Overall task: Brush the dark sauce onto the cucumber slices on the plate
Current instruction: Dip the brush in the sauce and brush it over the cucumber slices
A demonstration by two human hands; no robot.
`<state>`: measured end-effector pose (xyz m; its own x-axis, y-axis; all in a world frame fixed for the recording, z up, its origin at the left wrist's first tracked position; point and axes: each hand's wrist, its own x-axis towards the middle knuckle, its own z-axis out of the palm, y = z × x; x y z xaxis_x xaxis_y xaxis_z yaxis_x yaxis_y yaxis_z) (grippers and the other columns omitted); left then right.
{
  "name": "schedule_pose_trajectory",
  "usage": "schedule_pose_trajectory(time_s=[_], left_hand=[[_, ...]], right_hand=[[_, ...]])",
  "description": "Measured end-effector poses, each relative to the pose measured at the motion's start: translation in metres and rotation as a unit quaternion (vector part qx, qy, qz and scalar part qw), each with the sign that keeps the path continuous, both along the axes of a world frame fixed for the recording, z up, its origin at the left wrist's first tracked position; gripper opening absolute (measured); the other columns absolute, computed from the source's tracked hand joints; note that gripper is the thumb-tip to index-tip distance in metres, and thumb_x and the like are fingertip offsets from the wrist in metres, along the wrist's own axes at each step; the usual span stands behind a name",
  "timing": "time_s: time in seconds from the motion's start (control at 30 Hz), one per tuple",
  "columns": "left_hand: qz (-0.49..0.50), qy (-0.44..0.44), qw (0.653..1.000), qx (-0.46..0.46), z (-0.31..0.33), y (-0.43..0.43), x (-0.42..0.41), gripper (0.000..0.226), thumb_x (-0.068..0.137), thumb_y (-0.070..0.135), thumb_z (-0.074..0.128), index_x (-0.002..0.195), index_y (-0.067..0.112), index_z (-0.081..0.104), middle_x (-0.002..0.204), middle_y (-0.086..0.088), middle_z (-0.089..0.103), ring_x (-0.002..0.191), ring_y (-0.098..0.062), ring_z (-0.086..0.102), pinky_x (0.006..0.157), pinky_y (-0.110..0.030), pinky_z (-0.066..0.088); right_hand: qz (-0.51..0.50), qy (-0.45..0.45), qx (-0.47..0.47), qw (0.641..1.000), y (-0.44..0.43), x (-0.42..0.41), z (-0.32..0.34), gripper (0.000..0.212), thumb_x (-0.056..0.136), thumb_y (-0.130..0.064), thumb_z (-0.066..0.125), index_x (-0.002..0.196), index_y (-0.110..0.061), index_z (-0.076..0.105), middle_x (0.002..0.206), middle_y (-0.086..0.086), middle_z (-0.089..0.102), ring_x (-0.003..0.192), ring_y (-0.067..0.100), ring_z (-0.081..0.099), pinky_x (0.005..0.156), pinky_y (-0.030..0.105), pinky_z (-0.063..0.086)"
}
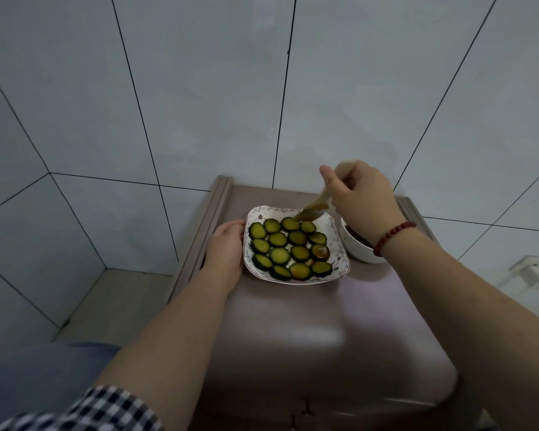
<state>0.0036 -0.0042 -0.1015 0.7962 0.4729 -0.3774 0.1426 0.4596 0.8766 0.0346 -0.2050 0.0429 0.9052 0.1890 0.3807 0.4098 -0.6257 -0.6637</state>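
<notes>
A white square plate (pixel 339 262) with a floral rim holds several round cucumber slices (pixel 277 255), some glossy with brown sauce at the right side. My right hand (pixel 363 197) grips a wooden brush (pixel 315 208) by its handle, its sauce-wet tip just above the far right slices. My left hand (pixel 226 248) holds the plate's left edge. A white bowl (pixel 357 250) of dark sauce stands right of the plate, partly hidden by my right wrist with its red bead bracelet.
The plate and bowl sit on a small brown-grey cabinet top (pixel 308 321) with raised side rails, set against a white tiled wall. A white power strip (pixel 532 273) lies on the floor at the right.
</notes>
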Motion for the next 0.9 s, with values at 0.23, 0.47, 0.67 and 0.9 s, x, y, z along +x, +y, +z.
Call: schedule_pose_trajectory(time_s=[0.23,0.47,0.67,0.9], left_hand=[[-0.004,0.002,1.0,0.005,0.002,0.0,-0.002,0.043,0.106,0.0,0.052,0.143,-0.007,0.073,0.143,-0.034,0.074,0.137,-0.051,0.072,0.116,-0.069,0.058],[-0.009,0.004,1.0,0.004,0.004,-0.001,-0.003,0.042,0.107,0.002,0.053,0.143,-0.007,0.073,0.144,-0.034,0.074,0.137,-0.051,0.072,0.117,-0.07,0.057],[-0.011,0.003,1.0,0.007,0.005,-0.001,-0.004,0.042,0.107,0.001,0.053,0.142,-0.008,0.073,0.143,-0.033,0.074,0.137,-0.051,0.073,0.117,-0.069,0.058],[-0.014,0.001,1.0,0.013,0.007,-0.002,-0.005,0.041,0.106,0.002,0.056,0.141,-0.007,0.075,0.142,-0.033,0.075,0.135,-0.05,0.073,0.115,-0.068,0.059]], right_hand=[[-0.022,-0.006,0.011,1.0,-0.008,-0.001,-0.008,0.04,0.094,-0.049,0.054,0.078,-0.012,0.06,0.061,-0.006,0.051,0.05,0.005,0.046,0.039,0.004,0.033],[-0.018,-0.004,-0.001,1.0,-0.012,-0.01,-0.02,0.029,0.094,-0.049,0.055,0.074,-0.028,0.052,0.068,-0.012,0.056,0.059,-0.002,0.051,0.05,0.012,0.033],[-0.021,-0.026,0.046,0.998,-0.017,-0.01,-0.021,0.036,0.093,-0.048,0.056,0.075,-0.017,0.059,0.06,-0.011,0.053,0.048,-0.011,0.049,0.044,0.004,0.036],[-0.005,-0.01,0.018,1.0,-0.016,-0.018,-0.027,0.028,0.094,-0.044,0.057,0.071,-0.029,0.052,0.058,-0.013,0.057,0.059,-0.019,0.052,0.049,0.002,0.037]])
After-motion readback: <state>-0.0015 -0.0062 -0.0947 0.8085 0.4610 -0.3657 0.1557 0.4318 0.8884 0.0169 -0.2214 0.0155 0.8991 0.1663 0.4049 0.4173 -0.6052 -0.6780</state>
